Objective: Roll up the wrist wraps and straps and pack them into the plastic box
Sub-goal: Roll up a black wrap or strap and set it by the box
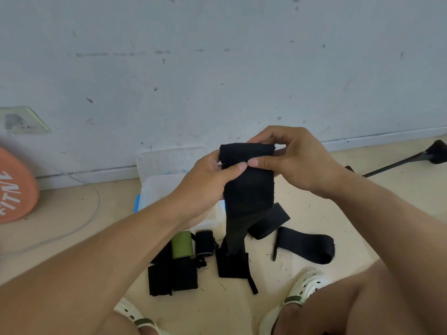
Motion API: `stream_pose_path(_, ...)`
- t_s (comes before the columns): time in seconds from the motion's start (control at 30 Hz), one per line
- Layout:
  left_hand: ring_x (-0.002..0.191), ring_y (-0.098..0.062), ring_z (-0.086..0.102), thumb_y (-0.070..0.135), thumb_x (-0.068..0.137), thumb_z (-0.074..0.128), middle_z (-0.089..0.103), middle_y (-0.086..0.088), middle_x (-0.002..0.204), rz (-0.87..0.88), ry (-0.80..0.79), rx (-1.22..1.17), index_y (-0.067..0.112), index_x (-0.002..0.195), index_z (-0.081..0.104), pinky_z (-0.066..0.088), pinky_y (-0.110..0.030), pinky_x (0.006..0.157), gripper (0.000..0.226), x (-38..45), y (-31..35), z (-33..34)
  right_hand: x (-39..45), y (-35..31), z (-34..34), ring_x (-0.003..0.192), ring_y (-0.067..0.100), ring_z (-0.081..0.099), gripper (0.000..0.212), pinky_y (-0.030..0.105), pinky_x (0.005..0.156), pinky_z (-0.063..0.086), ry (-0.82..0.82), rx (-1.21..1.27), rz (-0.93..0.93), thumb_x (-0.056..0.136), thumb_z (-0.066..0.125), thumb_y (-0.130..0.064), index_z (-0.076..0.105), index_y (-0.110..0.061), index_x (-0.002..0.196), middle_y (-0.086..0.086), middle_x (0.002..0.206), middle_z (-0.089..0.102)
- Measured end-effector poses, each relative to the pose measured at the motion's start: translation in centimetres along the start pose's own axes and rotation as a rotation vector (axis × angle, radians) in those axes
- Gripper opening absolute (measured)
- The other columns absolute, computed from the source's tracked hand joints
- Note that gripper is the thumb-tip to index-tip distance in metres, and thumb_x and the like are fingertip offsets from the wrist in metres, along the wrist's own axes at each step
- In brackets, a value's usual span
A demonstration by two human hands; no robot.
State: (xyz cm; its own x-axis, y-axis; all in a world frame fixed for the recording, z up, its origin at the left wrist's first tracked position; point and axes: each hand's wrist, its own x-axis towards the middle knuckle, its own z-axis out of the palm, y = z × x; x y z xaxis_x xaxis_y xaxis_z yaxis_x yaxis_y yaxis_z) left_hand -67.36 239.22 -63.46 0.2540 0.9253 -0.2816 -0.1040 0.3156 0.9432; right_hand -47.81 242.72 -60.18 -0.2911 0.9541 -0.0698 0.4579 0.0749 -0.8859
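Black wrist wrap (249,189), one, held up in the air above the floor (314,213) in the head view, its top edge folded over and the rest hanging down to a tail that reaches the other pieces below. Left hand (208,180): thumb and fingers pinch the wrap's upper left edge. Right hand (290,160): thumb and fingers pinch the folded top from the right, thumb tips of both hands nearly meeting. Clear plastic box (159,187), blue latch, on the floor against the white wall (217,56), behind the left hand, its lid standing behind it. Green roll (182,245) and a small black rolled wrap (205,243), side by side near the box. Flat black straps (173,276) in front of them; black looped strap (307,245) to the right. Orange disc (14,187) at far left. Pale perforated clogs (304,288) on both feet, at the bottom edge.
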Motion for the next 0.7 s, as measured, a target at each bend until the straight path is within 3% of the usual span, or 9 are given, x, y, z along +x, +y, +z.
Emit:
stream_pose_path(0.07,0.116,-0.02,0.071,0.037,0.095,0.064,0.074,-0.002,0.124,-0.036,-0.044,-0.068,0.021,0.134,0.064,0.059,-0.043,0.094,0.042,-0.1,0.3,0.2,0.0,0.1,0.2,0.087,0.037,0.074,0.02,0.05,0.078,0.062,0.046,0.017,-0.036,0.087,0.082,-0.008,0.076,-0.022,0.1,0.005,0.102,0.072)
stream_pose_path(0.17,0.119,-0.024,0.07,0.052,0.099,0.055,0.074,-0.006,0.125,-0.086,-0.019,-0.135,0.018,0.132,0.066,0.054,-0.05,0.103,0.049,0.1,0.5,0.2,-0.1,0.2,0.7,0.09,0.034,0.074,0.024,0.045,0.085,0.061,0.055,0.045,-0.068,0.088,0.079,-0.001,0.076,-0.022,0.1,0.0,0.101,0.075)
stream_pose_path(0.33,0.112,-0.02,0.073,0.028,0.107,0.054,0.075,-0.006,0.121,-0.044,0.123,-0.104,0.014,0.13,0.065,0.056,-0.047,0.103,0.029,0.3,0.1,-0.1,0.1,0.1,0.4,0.103,0.034,0.07,0.034,0.04,0.096,0.059,-0.06,0.06,-0.003,0.088,0.076,-0.001,0.078,-0.028,0.11,-0.006,0.109,0.077)
stream_pose_path(0.47,0.111,-0.018,0.071,0.023,0.104,0.059,0.072,-0.004,0.118,0.036,0.124,0.005,0.019,0.129,0.062,0.06,-0.038,0.093,0.025,0.3,0.3,-0.4,0.1,-0.1,-0.4,0.104,0.022,0.074,0.04,0.034,0.093,0.061,-0.127,0.235,0.131,0.084,0.082,-0.021,0.072,-0.026,0.123,0.005,0.123,0.071)
stream_pose_path(0.6,0.107,-0.019,0.072,0.021,0.102,0.063,0.072,-0.004,0.115,0.05,0.104,0.052,0.023,0.128,0.061,0.063,-0.034,0.083,0.026,0.0,0.2,-0.2,0.2,0.0,-0.4,0.102,0.025,0.076,0.026,0.035,0.088,0.063,-0.21,0.214,0.132,0.092,0.074,-0.019,0.074,-0.013,0.117,0.012,0.114,0.075)
stream_pose_path(0.7,0.107,-0.019,0.074,0.024,0.099,0.067,0.074,-0.004,0.116,0.008,0.105,0.019,0.021,0.129,0.06,0.062,-0.041,0.091,0.031,0.0,0.2,-0.1,0.2,0.0,-0.3,0.097,0.026,0.076,0.024,0.035,0.088,0.063,-0.113,0.086,0.082,0.091,0.076,-0.012,0.074,-0.016,0.115,0.007,0.109,0.077)
